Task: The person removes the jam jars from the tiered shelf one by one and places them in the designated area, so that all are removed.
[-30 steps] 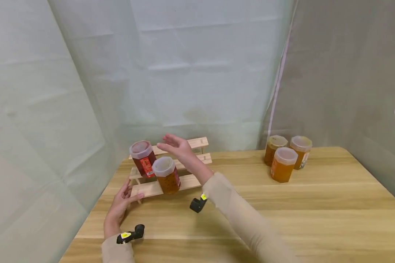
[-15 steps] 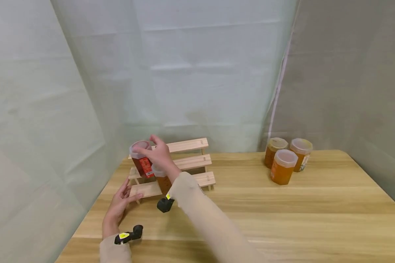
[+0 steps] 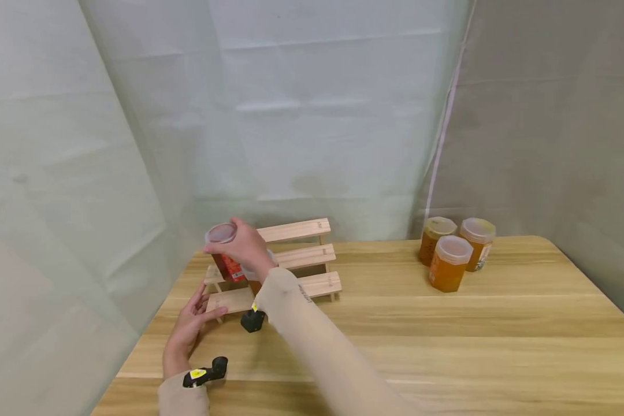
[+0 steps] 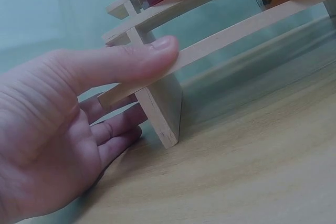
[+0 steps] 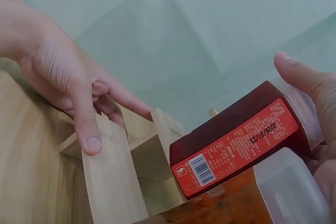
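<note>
A three-step wooden rack (image 3: 293,231) stands at the table's back left. My left hand (image 3: 186,328) holds its left end, the thumb (image 4: 152,56) on the lowest step and the other fingers behind the side leg. On the middle step stands a dark red jar (image 5: 226,135) with a red label and a translucent lid. My right hand (image 3: 245,249) grips this jar around the lid, thumb at the front. An amber jar with dark specks (image 5: 220,205) stands on the lowest step, mostly hidden by my right hand and wrist in the head view.
Several things stand to the right: an orange jar (image 3: 449,268) in front, with two amber jars, one left (image 3: 430,248) and one right (image 3: 479,249), behind it. Pale cloth walls (image 3: 301,115) rise behind the wooden table (image 3: 447,346) and along its left side.
My right hand has moved left from above the rack to the dark red jar and now grips its lid. The left hand has stayed on the rack's left end.
</note>
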`<state>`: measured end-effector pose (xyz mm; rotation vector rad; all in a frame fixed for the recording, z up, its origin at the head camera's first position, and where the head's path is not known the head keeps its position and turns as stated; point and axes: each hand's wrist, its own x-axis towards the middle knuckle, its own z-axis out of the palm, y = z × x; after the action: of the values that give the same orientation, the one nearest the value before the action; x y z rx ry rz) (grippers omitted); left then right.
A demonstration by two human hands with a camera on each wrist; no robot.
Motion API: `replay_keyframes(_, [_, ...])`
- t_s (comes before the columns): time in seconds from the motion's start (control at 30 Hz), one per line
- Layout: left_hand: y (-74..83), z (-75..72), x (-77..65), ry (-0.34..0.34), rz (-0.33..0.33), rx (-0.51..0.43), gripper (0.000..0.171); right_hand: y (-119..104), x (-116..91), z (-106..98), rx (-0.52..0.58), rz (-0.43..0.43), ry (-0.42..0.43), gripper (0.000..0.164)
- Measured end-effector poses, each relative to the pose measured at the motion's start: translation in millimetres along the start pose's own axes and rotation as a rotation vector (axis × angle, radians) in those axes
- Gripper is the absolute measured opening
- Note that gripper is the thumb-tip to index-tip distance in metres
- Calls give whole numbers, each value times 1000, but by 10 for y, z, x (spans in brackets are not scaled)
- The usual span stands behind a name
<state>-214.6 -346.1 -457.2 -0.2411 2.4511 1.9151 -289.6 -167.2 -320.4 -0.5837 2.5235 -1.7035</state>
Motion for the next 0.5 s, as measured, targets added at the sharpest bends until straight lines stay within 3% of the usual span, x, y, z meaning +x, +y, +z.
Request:
replay_keyframes(0.3, [-7,6,19,-7,2,-28,101,30,21,-17,-34,-14,10,85])
replay_keyframes(0.5, [-6,22,27,12,-11,12,100,38,16,-6,-9,-34,34,73])
